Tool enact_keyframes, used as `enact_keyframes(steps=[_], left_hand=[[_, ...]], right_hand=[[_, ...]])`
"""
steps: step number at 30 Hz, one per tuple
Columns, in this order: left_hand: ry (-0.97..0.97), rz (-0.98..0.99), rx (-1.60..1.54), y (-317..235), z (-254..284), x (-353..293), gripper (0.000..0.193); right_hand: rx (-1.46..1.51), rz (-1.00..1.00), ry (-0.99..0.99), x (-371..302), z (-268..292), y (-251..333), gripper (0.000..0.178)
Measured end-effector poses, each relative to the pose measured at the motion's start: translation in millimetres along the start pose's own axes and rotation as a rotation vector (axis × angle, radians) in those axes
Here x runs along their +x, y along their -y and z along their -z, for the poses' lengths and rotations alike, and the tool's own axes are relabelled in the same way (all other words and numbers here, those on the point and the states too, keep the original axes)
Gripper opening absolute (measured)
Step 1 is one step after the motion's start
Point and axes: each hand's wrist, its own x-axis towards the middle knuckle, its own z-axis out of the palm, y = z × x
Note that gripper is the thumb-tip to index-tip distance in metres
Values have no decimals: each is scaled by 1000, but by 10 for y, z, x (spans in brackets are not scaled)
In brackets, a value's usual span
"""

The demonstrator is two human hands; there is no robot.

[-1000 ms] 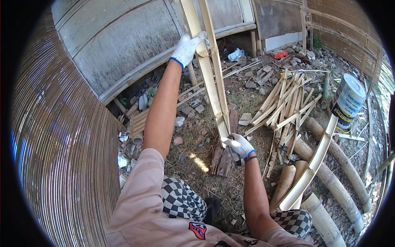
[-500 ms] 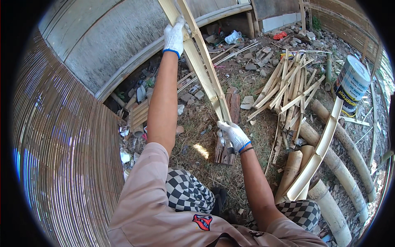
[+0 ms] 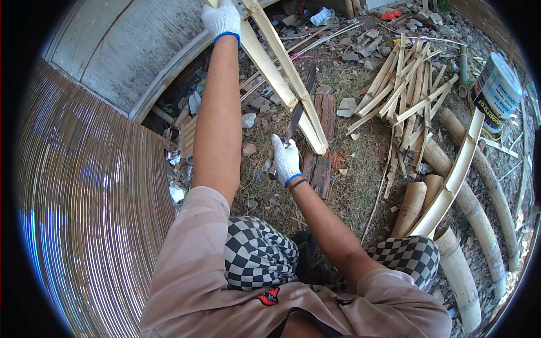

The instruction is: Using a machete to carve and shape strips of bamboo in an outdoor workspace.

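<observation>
My left hand (image 3: 221, 22), in a white knitted glove with a blue cuff, is closed round a pale bamboo piece (image 3: 267, 66) at the top of the view. The piece is split lengthwise into two long halves that lie close together at the near end. In my gloved right hand (image 3: 287, 161) is the handle of a long dark-bladed machete (image 3: 294, 123). Its blade points away from me and crosses the bamboo near that end; how deep it sits in the split, I cannot tell. Under the bamboo's near end lies a weathered wood block (image 3: 319, 173).
A heap of split bamboo strips (image 3: 403, 93) lies to the right, with a paint bucket (image 3: 499, 93) beyond. Thick bamboo poles (image 3: 465, 265) and a halved length (image 3: 451, 186) lie near my right knee. A slatted bamboo screen (image 3: 96, 197) stands left; rubble covers the far ground.
My right hand has moved left off the bamboo's near end, and the machete blade now shows across the bamboo. My left hand is higher and further left; the view has shifted.
</observation>
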Motion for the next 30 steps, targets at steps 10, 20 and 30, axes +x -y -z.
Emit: enact_keyframes(steps=[10, 20, 30], left_hand=[[374, -5, -15, -144, 89, 99, 26], [603, 153, -117, -292, -606, -303, 22], [537, 191, -44, -299, -579, -143, 26]], right_hand=[[-293, -27, -3, 37, 417, 406, 19], [-1173, 92, -38, 124, 1313, 887, 65], [-1222, 283, -151, -104, 828, 890, 57]])
